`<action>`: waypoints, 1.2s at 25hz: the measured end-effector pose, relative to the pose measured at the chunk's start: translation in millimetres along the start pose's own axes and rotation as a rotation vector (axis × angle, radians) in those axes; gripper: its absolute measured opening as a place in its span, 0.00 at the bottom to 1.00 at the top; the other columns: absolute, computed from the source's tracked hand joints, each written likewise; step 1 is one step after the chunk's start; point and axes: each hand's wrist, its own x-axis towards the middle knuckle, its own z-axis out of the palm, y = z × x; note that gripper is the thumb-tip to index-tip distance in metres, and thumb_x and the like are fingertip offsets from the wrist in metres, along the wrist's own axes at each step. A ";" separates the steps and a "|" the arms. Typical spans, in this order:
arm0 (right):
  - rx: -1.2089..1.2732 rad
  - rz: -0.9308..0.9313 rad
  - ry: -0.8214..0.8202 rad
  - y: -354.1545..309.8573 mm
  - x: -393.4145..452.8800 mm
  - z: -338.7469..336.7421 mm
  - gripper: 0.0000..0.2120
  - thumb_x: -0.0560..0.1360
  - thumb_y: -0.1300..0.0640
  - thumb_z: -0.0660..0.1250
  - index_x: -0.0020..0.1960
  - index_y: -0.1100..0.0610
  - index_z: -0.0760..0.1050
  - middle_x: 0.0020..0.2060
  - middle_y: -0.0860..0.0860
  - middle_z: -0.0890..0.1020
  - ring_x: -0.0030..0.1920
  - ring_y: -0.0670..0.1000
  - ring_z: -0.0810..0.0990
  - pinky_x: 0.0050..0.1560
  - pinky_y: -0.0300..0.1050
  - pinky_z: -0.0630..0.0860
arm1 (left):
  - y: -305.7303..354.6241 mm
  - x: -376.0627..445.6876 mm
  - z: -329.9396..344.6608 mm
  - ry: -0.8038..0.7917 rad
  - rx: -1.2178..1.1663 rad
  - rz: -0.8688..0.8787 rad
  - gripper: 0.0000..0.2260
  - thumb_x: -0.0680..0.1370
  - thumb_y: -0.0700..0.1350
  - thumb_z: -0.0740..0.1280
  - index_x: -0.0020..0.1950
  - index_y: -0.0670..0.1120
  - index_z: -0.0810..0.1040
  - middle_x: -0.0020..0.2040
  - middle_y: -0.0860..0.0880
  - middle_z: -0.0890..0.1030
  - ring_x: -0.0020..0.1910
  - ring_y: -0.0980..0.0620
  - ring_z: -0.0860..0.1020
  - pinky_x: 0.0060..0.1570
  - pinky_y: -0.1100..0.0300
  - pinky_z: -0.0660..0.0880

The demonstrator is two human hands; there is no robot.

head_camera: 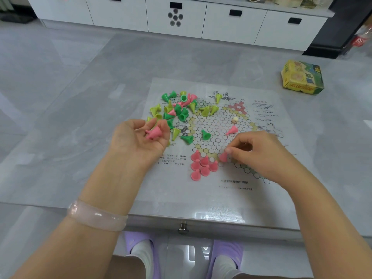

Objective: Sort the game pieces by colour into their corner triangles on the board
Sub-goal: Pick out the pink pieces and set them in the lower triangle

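At your right hand point(259, 154), fingers pinch a pink piece point(223, 157) upright, just right of the pink cluster point(202, 165) (left hand point(138, 139) cups spares point(154, 133)).

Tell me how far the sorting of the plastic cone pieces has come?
Early. Done: a cluster of pink plastic cones stands in the near corner triangle of the printed paper board. In hand: the right hand sets down another pink cone; the left hand holds spare pink ones. Left: the mixed green, yellow and pink heap.
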 end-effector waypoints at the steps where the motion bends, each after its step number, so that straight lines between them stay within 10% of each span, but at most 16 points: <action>1: -0.001 0.010 -0.020 1.8 -0.2 -0.1 0.08 0.72 0.56 0.68 0.35 0.50 0.80 0.32 0.41 0.81 0.36 0.44 0.78 0.38 0.42 0.76 | 0.3 -0.3 -0.1 -0.011 -0.013 -0.007 0.11 0.78 0.39 0.53 0.51 0.34 0.71 0.37 0.41 0.74 0.32 0.55 0.67 0.25 0.64 0.76; 4: -0.025 -0.002 -0.048 4.0 0.5 -0.3 0.06 0.72 0.57 0.68 0.38 0.52 0.81 0.36 0.44 0.83 0.40 0.44 0.80 0.41 0.41 0.76 | -1.4 -1.0 2.2 -0.047 0.091 -0.034 0.09 0.77 0.36 0.53 0.49 0.35 0.71 0.36 0.42 0.73 0.31 0.58 0.62 0.20 0.69 0.70; 12: -0.074 -0.046 -0.072 3.2 -0.1 0.2 0.09 0.72 0.57 0.68 0.34 0.47 0.80 0.33 0.40 0.81 0.39 0.38 0.77 0.35 0.27 0.70 | -16.9 -5.8 -0.7 -0.169 1.392 0.468 0.05 0.78 0.41 0.61 0.49 0.51 0.71 0.34 0.54 0.83 0.26 0.55 0.66 0.26 0.66 0.64; 30: -0.052 -0.061 -0.071 4.3 -2.3 -1.4 0.06 0.72 0.52 0.68 0.37 0.45 0.79 0.31 0.40 0.81 0.35 0.36 0.76 0.33 0.25 0.69 | -15.9 -7.4 -2.1 -0.255 1.468 0.449 0.08 0.77 0.40 0.63 0.46 0.54 0.73 0.39 0.56 0.82 0.29 0.61 0.72 0.35 0.62 0.67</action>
